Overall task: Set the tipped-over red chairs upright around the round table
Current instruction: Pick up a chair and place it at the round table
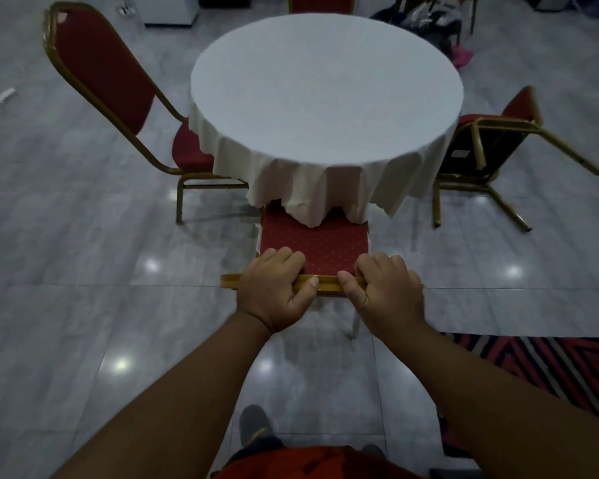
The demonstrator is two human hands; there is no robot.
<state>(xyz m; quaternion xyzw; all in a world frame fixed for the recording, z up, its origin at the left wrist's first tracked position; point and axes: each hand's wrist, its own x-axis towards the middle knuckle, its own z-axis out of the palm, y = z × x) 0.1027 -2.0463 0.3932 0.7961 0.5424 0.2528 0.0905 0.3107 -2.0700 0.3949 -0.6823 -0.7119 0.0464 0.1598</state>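
A round table (325, 91) under a white cloth stands in the middle of the view. Right below me is an upright red chair (320, 245) with a gold frame, its seat pushed partly under the cloth. My left hand (275, 288) and my right hand (384, 290) both grip the gold top rail of its backrest. A second red chair (108, 84) stands upright at the table's left. On the table's right a third red chair (488, 140) lies tipped over, its gold legs sticking out toward the right. The back of a fourth chair (320, 3) shows beyond the table.
The floor is glossy grey tile with light reflections. A red-and-black patterned rug (547, 368) lies at the lower right. Bags and clutter (429, 19) sit at the far right, a white cabinet (170, 10) at the far left. My foot (255, 425) shows below.
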